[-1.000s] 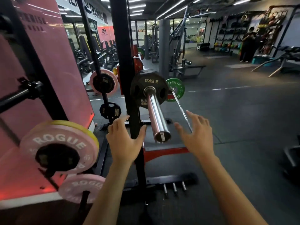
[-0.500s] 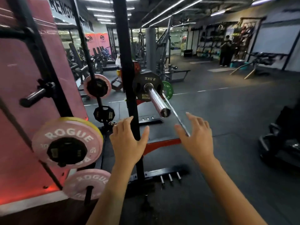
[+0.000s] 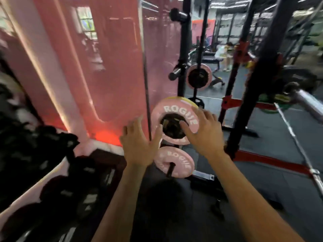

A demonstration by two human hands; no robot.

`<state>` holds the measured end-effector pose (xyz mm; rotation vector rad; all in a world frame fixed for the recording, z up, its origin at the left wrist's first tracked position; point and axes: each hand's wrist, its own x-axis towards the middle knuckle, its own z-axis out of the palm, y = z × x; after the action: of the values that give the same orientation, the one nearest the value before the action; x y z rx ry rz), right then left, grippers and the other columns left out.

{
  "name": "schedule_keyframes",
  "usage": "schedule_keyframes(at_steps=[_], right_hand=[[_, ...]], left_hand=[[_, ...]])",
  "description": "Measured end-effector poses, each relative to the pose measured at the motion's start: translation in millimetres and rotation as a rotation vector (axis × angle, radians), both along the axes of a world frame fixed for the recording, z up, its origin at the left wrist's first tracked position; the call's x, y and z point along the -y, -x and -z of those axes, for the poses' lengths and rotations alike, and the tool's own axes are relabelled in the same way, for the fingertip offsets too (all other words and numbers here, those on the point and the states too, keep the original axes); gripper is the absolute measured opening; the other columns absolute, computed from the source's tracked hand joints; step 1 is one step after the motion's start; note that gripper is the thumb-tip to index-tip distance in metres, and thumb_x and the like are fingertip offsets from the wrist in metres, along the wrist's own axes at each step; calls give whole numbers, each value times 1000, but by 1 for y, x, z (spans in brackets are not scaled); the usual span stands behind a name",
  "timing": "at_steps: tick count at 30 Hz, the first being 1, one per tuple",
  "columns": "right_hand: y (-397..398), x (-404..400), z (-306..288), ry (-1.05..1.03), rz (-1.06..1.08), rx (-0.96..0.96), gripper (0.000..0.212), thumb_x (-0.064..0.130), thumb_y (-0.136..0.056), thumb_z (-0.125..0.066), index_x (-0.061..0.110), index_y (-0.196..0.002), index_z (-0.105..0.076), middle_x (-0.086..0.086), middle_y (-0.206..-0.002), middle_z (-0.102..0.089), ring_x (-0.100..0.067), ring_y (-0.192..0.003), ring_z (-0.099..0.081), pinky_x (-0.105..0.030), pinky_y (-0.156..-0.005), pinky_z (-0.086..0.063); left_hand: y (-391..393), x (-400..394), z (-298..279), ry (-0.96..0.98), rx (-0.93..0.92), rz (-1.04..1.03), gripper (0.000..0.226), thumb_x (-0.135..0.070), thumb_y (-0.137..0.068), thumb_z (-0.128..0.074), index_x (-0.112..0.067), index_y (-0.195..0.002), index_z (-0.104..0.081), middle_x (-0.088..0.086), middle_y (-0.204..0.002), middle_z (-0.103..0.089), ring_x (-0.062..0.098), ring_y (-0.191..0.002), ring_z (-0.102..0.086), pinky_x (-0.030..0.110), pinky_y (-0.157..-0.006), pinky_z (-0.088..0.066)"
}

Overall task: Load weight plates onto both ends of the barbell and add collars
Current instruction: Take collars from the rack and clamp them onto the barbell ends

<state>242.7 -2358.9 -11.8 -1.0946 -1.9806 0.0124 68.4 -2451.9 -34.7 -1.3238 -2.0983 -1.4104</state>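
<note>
A pink ROGUE weight plate (image 3: 172,110) hangs on a storage peg of the black rack, with a yellow plate behind it. My left hand (image 3: 139,144) is open at its left edge, fingers spread. My right hand (image 3: 203,131) lies open over the plate's right side, fingertips on its face. A smaller pink ROGUE plate (image 3: 176,162) hangs on a lower peg just below. The barbell's chrome sleeve (image 3: 309,103) shows at the far right, blurred, with a dark plate (image 3: 297,79) on it.
Black rack uprights (image 3: 255,88) stand right of my hands. A pink wall panel (image 3: 108,58) fills the left. Another pink plate (image 3: 198,78) hangs higher on the rack. Dark blurred weights (image 3: 35,154) lie at lower left. A person (image 3: 223,55) is far behind.
My view has swung left from the barbell end to the storage pegs. Both open hands have moved to the pink plate, which now sits between them.
</note>
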Motion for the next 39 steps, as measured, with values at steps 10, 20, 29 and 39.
schedule_keyframes(at_steps=[10, 20, 29, 39], right_hand=[[59, -8, 1, 64, -60, 2, 65, 61, -86, -52, 20, -135, -51, -5, -135, -55, -32, -123, -45, -49, -97, -45], [40, -112, 4, 69, 37, -83, 67, 64, -85, -47, 17, -133, -54, -8, -127, -60, -34, -114, -54, -45, -92, -48], [47, -234, -1, 103, 38, -93, 73, 66, -85, -46, 19, -140, -47, -4, -131, -56, -27, -120, -49, -44, -99, -45], [94, -336, 9, 123, 38, -60, 67, 50, -88, -62, 19, -144, -42, -5, -136, -52, -26, -125, -44, -41, -102, -41]], left_hand=[[45, -3, 13, 45, 63, 7, 76, -74, -83, -42, -23, -139, -48, 0, -137, -50, 24, -125, -43, 44, -94, -37], [34, -128, 9, 34, 18, 147, 67, -62, -84, -53, -22, -137, -50, 1, -131, -55, 21, -121, -44, 31, -95, -28], [73, -252, 2, 23, 49, 135, 71, -62, -82, -50, -20, -140, -48, 4, -128, -55, 26, -119, -47, 35, -98, -32], [137, -360, 7, 87, 69, 109, 63, -49, -85, -61, -25, -141, -46, 5, -134, -52, 24, -123, -43, 35, -99, -29]])
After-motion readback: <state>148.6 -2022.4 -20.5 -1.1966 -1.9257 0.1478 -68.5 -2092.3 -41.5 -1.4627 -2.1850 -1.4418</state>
